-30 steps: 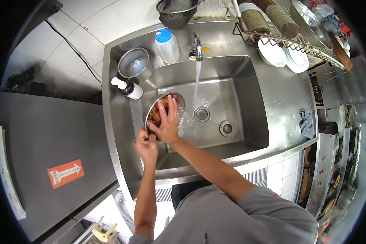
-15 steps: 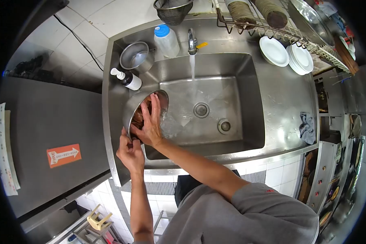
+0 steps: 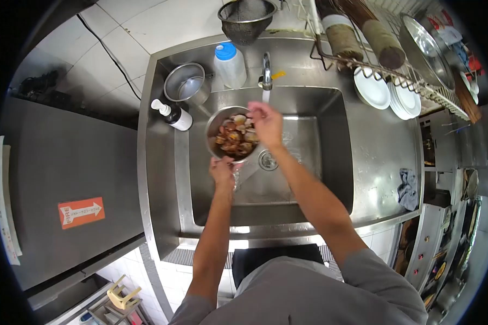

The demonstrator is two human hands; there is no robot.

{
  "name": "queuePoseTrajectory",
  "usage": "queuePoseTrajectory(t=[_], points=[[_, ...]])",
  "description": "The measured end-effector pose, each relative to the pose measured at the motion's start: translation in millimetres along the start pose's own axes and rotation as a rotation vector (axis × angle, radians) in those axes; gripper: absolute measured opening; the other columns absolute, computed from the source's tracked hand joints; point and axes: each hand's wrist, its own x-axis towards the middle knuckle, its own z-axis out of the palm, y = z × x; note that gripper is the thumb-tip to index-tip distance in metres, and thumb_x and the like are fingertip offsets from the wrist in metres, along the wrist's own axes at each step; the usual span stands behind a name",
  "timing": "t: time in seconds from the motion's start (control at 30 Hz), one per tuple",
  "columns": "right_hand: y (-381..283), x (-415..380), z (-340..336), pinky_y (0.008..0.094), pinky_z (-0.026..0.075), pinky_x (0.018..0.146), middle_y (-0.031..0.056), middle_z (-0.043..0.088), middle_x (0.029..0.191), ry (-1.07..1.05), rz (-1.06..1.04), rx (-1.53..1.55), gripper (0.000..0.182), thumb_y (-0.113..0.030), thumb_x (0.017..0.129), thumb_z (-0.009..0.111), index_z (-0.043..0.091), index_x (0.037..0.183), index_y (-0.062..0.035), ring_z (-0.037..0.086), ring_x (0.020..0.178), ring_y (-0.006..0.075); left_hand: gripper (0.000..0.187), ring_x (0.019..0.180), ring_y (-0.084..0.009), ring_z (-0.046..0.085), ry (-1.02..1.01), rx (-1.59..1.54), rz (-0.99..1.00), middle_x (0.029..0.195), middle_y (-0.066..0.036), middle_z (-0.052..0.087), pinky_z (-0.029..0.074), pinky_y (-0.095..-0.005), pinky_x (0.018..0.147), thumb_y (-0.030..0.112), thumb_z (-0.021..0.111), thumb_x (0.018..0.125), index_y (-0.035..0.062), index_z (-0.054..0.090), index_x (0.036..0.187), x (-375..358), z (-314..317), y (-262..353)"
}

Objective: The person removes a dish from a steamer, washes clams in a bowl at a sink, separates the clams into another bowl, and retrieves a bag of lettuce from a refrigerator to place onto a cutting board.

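Observation:
A round metal bowl is held above the left part of the sink, its open side facing up. Inside lie wet brown and cream-coloured pieces that look like shellfish; the exact kind is hard to make out. My left hand grips the bowl's near rim. At the right rim, my right hand is slightly blurred, with its fingers curled against the edge. Water runs from the faucet just behind my right hand.
The sink has a drain. Behind its left side stand a metal pot, a pump bottle and a blue-capped bottle. White plates and a grey cloth rest to the right, below a wire rack.
The bowl has moved right, towards the faucet, and turned from tilted to nearly level. My right hand has come out from the pieces to the bowl's right rim; my left hand moved along with the bowl.

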Motion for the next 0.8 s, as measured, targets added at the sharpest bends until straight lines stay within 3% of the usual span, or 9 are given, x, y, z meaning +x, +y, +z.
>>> queuePoseTrajectory(t=[0.07,0.13,0.23,0.27,0.37,0.53,0.6,0.7,0.8], points=[[11,44,-27,0.0348,0.057,0.080,0.0107,0.071,0.103,0.035,0.155,0.116,0.026,-0.005,0.087,0.062,0.068,0.112,0.0018,0.070,0.091,0.0205,0.020,0.070,-0.0227,0.066,-0.019,0.085,-0.036,0.086,-0.009,0.062,0.065,-0.0398,0.058,-0.009,0.050,0.081,0.0052,0.051,0.095,16,15,-19],[31,75,-51,0.0345,0.058,0.077,0.0113,0.073,0.095,-0.382,0.154,-0.370,0.023,-0.003,0.084,0.061,0.071,0.103,0.0033,0.071,0.082,0.0209,0.021,0.071,-0.0230,0.067,-0.052,0.139,-0.048,0.087,-0.009,0.063,0.065,-0.0395,0.059,-0.010,0.050,0.080,0.0043,0.052,0.096,26,28,-27],[10,88,-62,0.0332,0.057,0.078,0.0128,0.074,0.087,-0.463,0.180,-0.680,0.023,-0.003,0.080,0.058,0.073,0.097,0.0017,0.072,0.080,0.0218,0.022,0.073,-0.0240,0.068,-0.275,0.180,-0.029,0.090,-0.010,0.064,0.065,-0.0385,0.059,-0.009,0.050,0.080,0.0028,0.054,0.098,36,50,-38],[-14,80,-62,0.0468,0.052,0.083,0.0228,0.070,0.092,-0.467,0.071,-0.739,0.029,-0.033,0.086,0.063,0.076,0.089,-0.0075,0.066,0.090,0.0408,0.022,0.072,-0.0243,0.068,-0.212,0.151,-0.049,0.090,-0.010,0.065,0.065,-0.0389,0.058,-0.009,0.051,0.079,0.0024,0.054,0.098,39,57,-40],[-2,80,-66,0.0472,0.051,0.086,0.0193,0.071,0.094,-0.571,-0.050,-0.893,0.028,-0.033,0.086,0.063,0.076,0.093,-0.0103,0.066,0.096,0.0381,0.016,0.069,-0.0210,0.068,-0.184,0.123,-0.053,0.082,-0.007,0.062,0.063,-0.0389,0.053,-0.009,0.053,0.078,0.0028,0.054,0.089,33,73,-31],[-14,72,-57,0.0373,0.055,0.075,0.0142,0.074,0.089,-0.607,0.049,-0.776,0.025,-0.012,0.079,0.059,0.075,0.097,-0.0048,0.071,0.081,0.0251,0.017,0.067,-0.0212,0.066,-0.235,0.301,-0.041,0.080,-0.007,0.059,0.064,-0.0381,0.057,-0.008,0.055,0.077,0.0033,0.050,0.089,35,51,-27],[-10,72,-55,0.0392,0.046,0.098,0.0143,0.071,0.104,-0.712,0.062,-0.657,0.024,-0.021,0.084,0.058,0.074,0.100,-0.0111,0.064,0.104,0.0305,0.016,0.069,-0.0227,0.068,-0.184,0.236,-0.034,0.084,-0.009,0.061,0.064,-0.0398,0.056,-0.009,0.053,0.078,0.0023,0.051,0.089,25,49,-31],[-17,74,-60,0.0376,0.045,0.101,0.0104,0.073,0.104,-0.784,-0.150,-0.923,0.026,-0.019,0.083,0.058,0.073,0.102,-0.0078,0.066,0.104,0.0249,0.015,0.074,-0.0245,0.069,-0.155,0.166,-0.014,0.089,-0.011,0.064,0.065,-0.0410,0.057,-0.009,0.051,0.080,0.0021,0.053,0.089,17,42,-24],[-22,73,-54,0.0365,0.054,0.087,0.0129,0.073,0.099,-0.689,0.294,-0.436,0.031,-0.003,0.081,0.052,0.069,0.106,0.0023,0.070,0.092,0.0230,0.016,0.075,-0.0239,0.070,-0.156,0.194,-0.038,0.091,-0.011,0.065,0.065,-0.0403,0.058,-0.009,0.051,0.080,0.0032,0.054,0.090,16,35,-21]])
